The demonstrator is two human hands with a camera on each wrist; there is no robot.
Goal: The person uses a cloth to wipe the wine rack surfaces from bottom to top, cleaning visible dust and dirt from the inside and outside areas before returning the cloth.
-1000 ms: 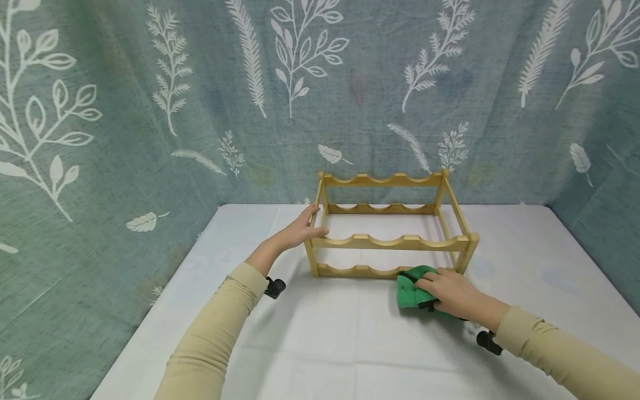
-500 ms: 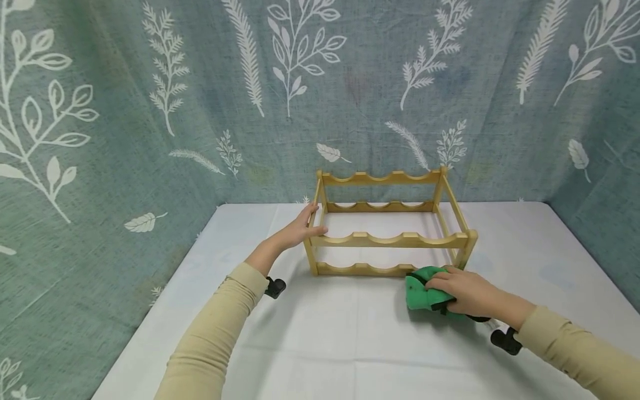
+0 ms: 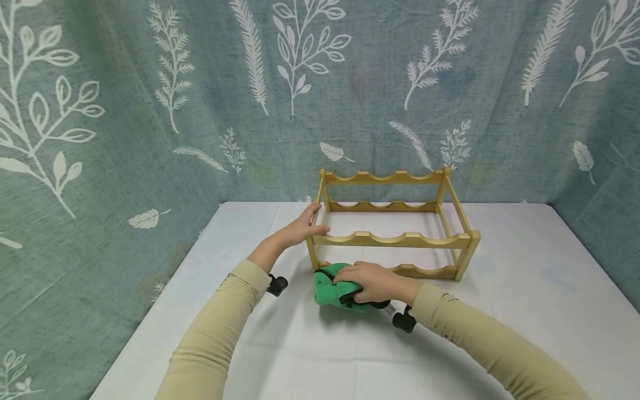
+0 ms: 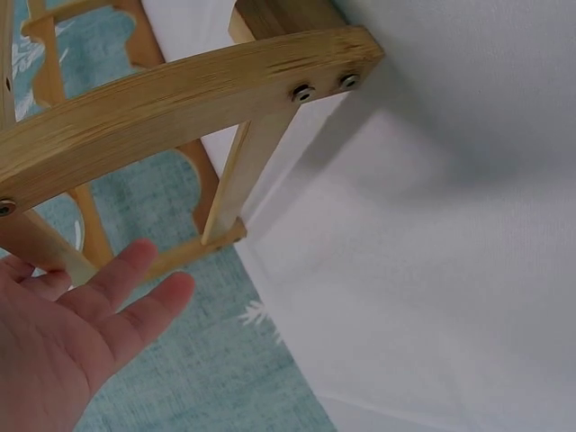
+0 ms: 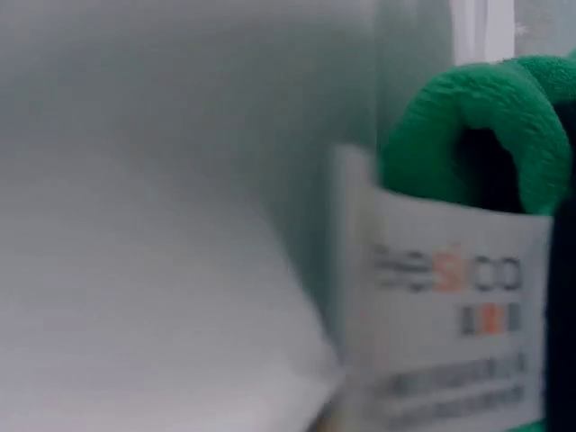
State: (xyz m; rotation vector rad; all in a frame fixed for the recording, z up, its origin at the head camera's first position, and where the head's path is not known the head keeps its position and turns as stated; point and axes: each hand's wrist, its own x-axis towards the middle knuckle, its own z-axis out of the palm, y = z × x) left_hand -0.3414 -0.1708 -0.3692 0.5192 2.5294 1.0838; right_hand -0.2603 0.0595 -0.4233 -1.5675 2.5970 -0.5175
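Observation:
A light wooden wine rack (image 3: 407,240) with scalloped rails stands toward the back of the table. My left hand (image 3: 296,228) grips its upper left front corner, thumb over the front rail; in the left wrist view some fingers (image 4: 148,310) extend past the wood. My right hand (image 3: 372,282) holds a bunched green cloth (image 3: 327,291) with black edging at the left part of the lower front rail, hiding some of that rail. A white printed label (image 5: 454,315) hangs from the cloth in the right wrist view.
A white cloth (image 3: 300,355) covers the table beneath the rack. A green curtain (image 3: 360,83) with white leaf prints surrounds the back and sides, close behind the rack. Black cameras (image 3: 404,320) sit on both wrists.
My right hand has shifted slightly right, then swept left with the green cloth along the lower front rail. My left hand stays on the rack's corner, and the rack stays in place.

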